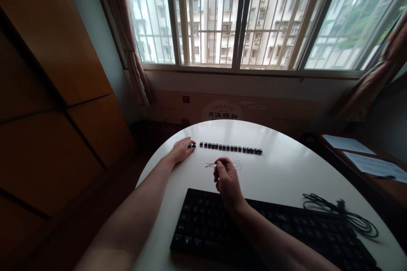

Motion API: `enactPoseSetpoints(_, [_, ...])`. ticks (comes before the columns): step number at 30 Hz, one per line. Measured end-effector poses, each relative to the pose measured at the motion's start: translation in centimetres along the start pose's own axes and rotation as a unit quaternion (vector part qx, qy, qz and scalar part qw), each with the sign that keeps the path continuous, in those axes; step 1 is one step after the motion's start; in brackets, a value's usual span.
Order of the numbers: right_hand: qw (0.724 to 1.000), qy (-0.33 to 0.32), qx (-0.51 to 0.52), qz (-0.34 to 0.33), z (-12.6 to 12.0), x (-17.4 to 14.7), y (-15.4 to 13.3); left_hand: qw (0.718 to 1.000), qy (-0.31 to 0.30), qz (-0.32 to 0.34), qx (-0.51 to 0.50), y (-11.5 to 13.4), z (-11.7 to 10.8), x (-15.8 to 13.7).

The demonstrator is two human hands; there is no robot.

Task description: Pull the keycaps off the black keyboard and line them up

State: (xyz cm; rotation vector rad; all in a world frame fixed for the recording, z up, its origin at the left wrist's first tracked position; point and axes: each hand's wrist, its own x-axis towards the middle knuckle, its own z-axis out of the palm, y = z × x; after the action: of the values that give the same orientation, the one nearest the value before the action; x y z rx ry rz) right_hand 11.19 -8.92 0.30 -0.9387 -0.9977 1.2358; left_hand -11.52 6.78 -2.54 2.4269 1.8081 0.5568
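Note:
My left hand (182,150) rests on the white table with its fingers closed around a black keycap (193,146) at the left end of a row. The row of keycaps (234,148) runs rightward from there, evenly spaced. In front of it, my right hand (227,178) is closed on a wire keycap puller (238,165). Two thin prongs stick out to the left of the fingers and wire loops to the right; the palm hides the middle. Below, a black keyboard (203,224) lies partly under my right forearm.
A coiled black cable (356,220) lies on the right of the round table (270,178). Papers (372,165) rest on a brown surface beyond the right edge. A wooden cabinet (92,131) stands to the left, and a barred window is ahead.

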Motion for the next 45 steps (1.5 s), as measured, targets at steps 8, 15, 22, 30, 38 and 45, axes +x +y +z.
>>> enactPoseSetpoints(8, [1.0,-0.003,0.004,0.002,0.0,0.0,0.2,1.0,0.005,-0.006,0.003,0.1,0.5,0.4])
enactPoseSetpoints(15, [1.0,-0.003,-0.002,0.002,0.0,0.0,0.0,1.0,0.007,-0.016,0.0,0.2,0.5,0.5])
enactPoseSetpoints(22, [1.0,-0.002,0.007,0.012,0.1,-0.2,-0.5,1.0,0.007,-0.008,-0.011,0.1,0.5,0.4])
enactPoseSetpoints(30, [1.0,-0.006,0.002,0.017,0.0,-0.3,-0.6,0.989,0.071,0.017,-0.131,-2.1,0.0,0.1])
enactPoseSetpoints(38, [1.0,-0.009,-0.006,0.009,0.0,-0.4,-0.6,0.999,0.015,0.016,-0.025,-0.7,0.4,0.4])
enactPoseSetpoints(45, [1.0,-0.013,-0.017,0.002,0.0,-0.3,-0.4,1.0,-0.004,-0.002,0.001,0.0,0.2,0.3])
